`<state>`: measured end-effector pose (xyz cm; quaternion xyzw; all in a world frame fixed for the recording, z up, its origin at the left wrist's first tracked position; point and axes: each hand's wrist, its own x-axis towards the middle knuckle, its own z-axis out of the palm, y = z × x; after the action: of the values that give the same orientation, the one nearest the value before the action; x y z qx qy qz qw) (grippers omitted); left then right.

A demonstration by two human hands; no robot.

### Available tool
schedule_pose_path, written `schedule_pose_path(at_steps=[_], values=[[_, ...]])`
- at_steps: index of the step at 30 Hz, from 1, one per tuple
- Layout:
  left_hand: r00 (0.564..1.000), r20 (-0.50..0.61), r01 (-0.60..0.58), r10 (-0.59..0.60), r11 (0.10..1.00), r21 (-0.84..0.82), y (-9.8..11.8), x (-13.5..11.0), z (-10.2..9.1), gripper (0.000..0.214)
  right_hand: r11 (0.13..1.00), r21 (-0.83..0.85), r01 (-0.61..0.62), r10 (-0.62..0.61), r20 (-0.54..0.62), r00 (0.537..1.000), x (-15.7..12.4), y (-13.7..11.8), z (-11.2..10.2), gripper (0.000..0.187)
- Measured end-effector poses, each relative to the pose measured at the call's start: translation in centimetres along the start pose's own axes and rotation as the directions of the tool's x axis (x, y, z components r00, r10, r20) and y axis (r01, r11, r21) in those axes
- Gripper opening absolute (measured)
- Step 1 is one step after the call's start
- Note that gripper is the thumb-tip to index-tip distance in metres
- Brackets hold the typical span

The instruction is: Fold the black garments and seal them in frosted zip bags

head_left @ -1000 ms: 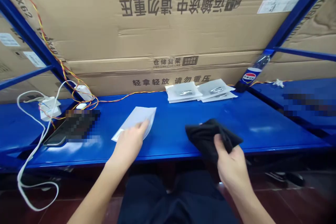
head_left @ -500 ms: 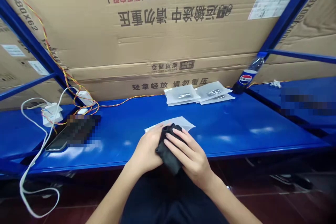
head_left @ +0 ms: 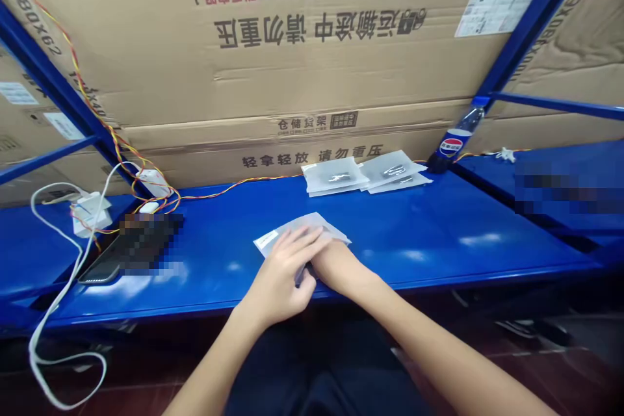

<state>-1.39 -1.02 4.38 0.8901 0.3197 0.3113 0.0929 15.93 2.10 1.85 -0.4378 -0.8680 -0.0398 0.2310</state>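
A frosted plastic bag (head_left: 269,240) with a small white label lies near the shelf's front edge, under both my hands. My left hand (head_left: 286,273) is closed over the near edge of the bag, fingers laid across the top and thumb below. A small dark patch (head_left: 301,274) shows between its thumb and fingers; I cannot tell if it is the black cloth or the bag. My right hand (head_left: 334,265) reaches in from the right against the left one. Its fingers are hidden beneath the left hand and the bag. The black cloth is otherwise out of sight.
Several filled frosted bags (head_left: 336,175) lie at the back of the blue shelf (head_left: 219,227). A cola bottle (head_left: 451,143) leans by the right post. On the left are a dark, partly blurred device (head_left: 104,266), white adapters (head_left: 90,214) and loose cables. Cardboard (head_left: 292,78) stands behind.
The black cloth, held between both hands before, is now mostly hidden at the bag. My hands have moved onto the bag, the left one now over the right. The bag has shifted slightly left.
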Motion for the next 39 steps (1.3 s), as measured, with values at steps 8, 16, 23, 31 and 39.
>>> schedule_pose_path(at_steps=[8, 16, 23, 31, 39], values=[[0.956, -0.2, -0.131, 0.214, 0.923, 0.361, 0.2, -5.8, -1.2, 0.029, 0.97, 0.104, 0.222, -0.202, -0.172, 0.964, -5.4, 1.8, -0.1, 0.065], [0.914, -0.295, -0.151, 0.279, 0.908, 0.391, 0.2, -6.5, -0.4, 0.023, 0.972, 0.031, 0.234, -0.212, -0.321, 0.923, -5.6, 2.4, -1.9, 0.046], [0.866, -0.431, -0.108, 0.254, 0.936, 0.335, 1.4, -5.7, 0.6, 0.018, 0.952, -0.017, 0.305, -0.272, -0.505, 0.819, -5.8, -3.7, -3.3, 0.022], [0.9, -0.358, -0.074, 0.247, 0.898, 0.434, 2.1, -5.9, -1.0, 0.017, 0.904, -0.095, 0.417, -0.401, -0.527, 0.749, -5.1, -1.7, -2.3, 0.029], [0.884, -0.424, 0.006, 0.198, 0.901, 0.434, 0.3, -7.6, -2.7, 0.023, 0.969, -0.16, 0.19, -0.246, -0.499, 0.831, -7.2, 5.6, -3.8, 0.037]])
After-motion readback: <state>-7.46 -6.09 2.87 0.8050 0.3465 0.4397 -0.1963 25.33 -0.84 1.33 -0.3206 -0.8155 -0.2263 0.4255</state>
